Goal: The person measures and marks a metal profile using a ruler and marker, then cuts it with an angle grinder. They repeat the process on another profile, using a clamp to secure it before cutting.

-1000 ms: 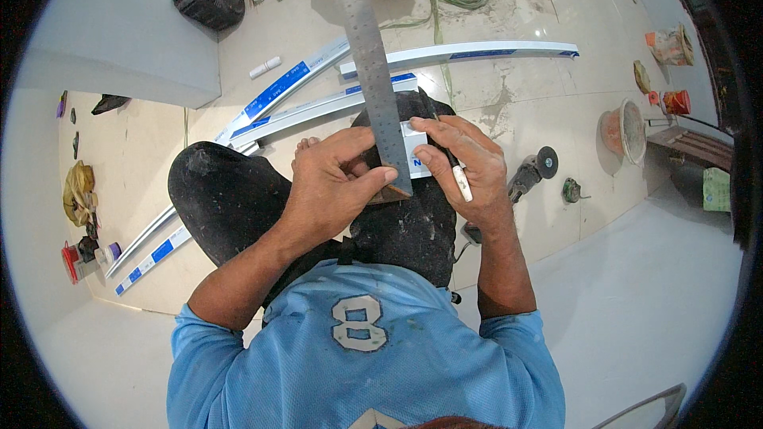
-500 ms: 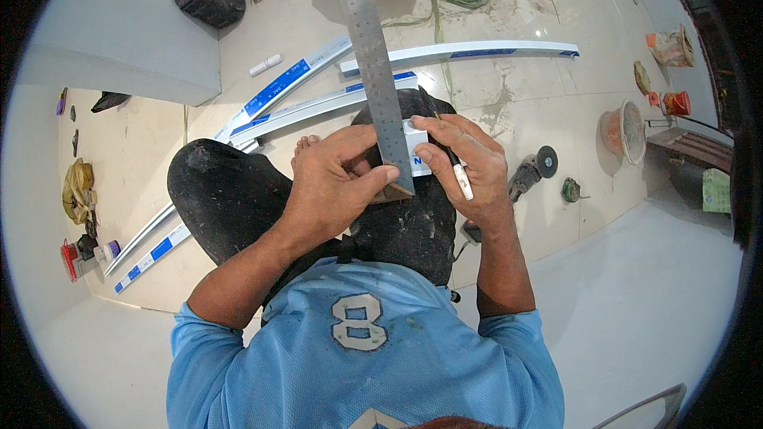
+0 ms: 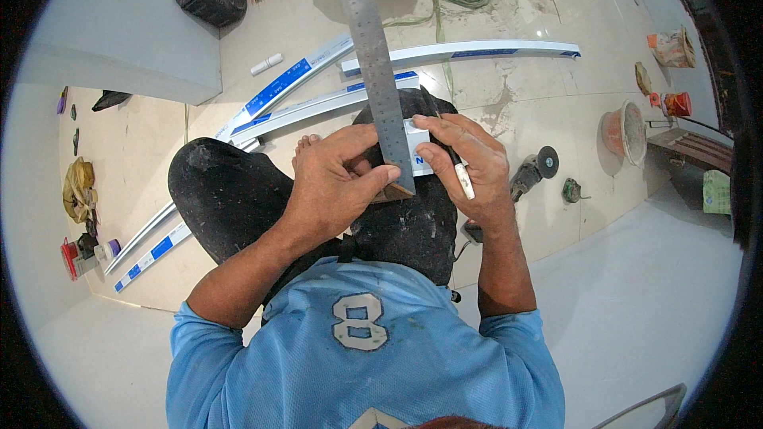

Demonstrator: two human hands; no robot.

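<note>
While the left hand (image 3: 330,179) pinches a steel square (image 3: 372,52) near its corner, thumb on the metal, the right hand (image 3: 473,160) has thumb and forefinger slightly parted on a short white piece (image 3: 418,160), with a pen (image 3: 463,183) tucked into the same grip. The piece sits above the right thigh (image 3: 405,234), partly covered by the blade, so its long axis is uncertain. The blade points away from the person, leaning slightly left. The square appears positioned, but no line shows; what remains cannot be told. Farther out, long white strips (image 3: 314,105) lie on the floor (image 3: 485,83).
</note>
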